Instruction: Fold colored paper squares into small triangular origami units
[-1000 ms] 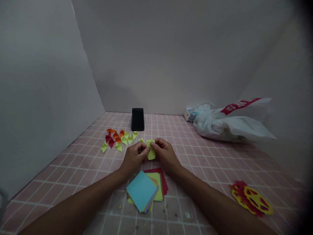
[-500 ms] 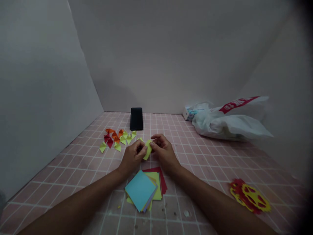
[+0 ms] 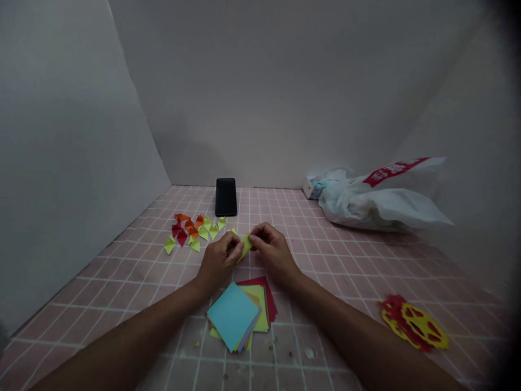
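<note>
A small folded piece of yellow paper (image 3: pixel 245 247) is pinched between my two hands, just above the tiled surface. My left hand (image 3: pixel 218 258) grips its lower left edge between thumb and bent fingers. At its upper right corner, the thumb and fingers of my right hand (image 3: pixel 272 251) close on it. Nearer to me, below the hands, lies a fanned stack of square paper sheets (image 3: pixel 234 316), light blue on top with yellow, purple and red under it. Folded paper pieces (image 3: pixel 191 231) in yellow, orange and red sit left of my left hand; one yellow piece is partly hidden behind it.
A black phone (image 3: pixel 226 197) lies beyond the folded pieces. At the back right are a white plastic bag (image 3: pixel 366 203) with red print and a small box (image 3: pixel 312 187). Red and yellow cut-out shapes (image 3: pixel 423 326) lie at right. Pale walls enclose the pink tiled surface (image 3: pixel 325 260).
The yellow paper has tilted and now shows a narrower face between my fingers. My right fingers have closed in on its top corner. The rest stays in place, with a slight camera shift.
</note>
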The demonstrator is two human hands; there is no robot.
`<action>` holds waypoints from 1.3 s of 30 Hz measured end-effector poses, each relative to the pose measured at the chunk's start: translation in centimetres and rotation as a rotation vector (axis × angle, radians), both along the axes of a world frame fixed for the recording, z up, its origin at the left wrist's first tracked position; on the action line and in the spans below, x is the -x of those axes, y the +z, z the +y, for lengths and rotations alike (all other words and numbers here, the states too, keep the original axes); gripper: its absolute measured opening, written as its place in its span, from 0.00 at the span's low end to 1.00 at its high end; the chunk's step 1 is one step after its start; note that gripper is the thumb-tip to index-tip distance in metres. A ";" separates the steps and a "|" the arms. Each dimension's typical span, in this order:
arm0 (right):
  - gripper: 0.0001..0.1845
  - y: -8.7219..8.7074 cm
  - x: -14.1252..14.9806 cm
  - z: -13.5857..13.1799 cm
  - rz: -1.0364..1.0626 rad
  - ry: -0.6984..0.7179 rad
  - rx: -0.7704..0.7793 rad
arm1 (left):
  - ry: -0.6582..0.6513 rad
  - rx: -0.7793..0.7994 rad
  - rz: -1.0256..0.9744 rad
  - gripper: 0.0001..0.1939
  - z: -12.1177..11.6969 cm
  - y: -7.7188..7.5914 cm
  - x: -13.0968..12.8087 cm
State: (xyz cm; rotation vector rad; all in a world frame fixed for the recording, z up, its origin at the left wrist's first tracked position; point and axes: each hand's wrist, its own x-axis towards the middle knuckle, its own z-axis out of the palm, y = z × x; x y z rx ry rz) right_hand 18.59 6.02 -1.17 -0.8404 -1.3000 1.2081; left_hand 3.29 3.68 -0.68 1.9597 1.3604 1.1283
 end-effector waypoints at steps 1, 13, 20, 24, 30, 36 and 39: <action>0.03 0.0 0.0 0.0 0.000 0.002 0.002 | 0.007 0.007 -0.008 0.08 0.0 0.0 0.0; 0.03 -0.4 -0.1 -0.1 -0.078 0.003 -0.070 | 0.005 0.027 -0.018 0.07 -0.2 0.5 -0.2; 0.03 -0.4 -0.1 -0.1 -0.093 0.005 -0.056 | 0.021 0.016 0.018 0.06 -0.1 0.2 0.0; 0.03 -0.4 0.0 0.0 -0.097 -0.003 -0.044 | 0.018 0.018 0.011 0.06 -0.1 0.1 0.0; 0.04 -0.1 0.1 -0.1 -0.073 0.000 -0.005 | 0.014 0.041 -0.041 0.07 0.0 -0.2 0.0; 0.05 0.2 0.1 -0.3 -0.064 0.006 0.013 | 0.021 0.066 -0.077 0.08 0.2 -0.3 0.0; 0.06 0.2 0.0 -0.3 -0.064 0.003 0.009 | 0.018 0.067 -0.062 0.08 0.2 -0.3 0.0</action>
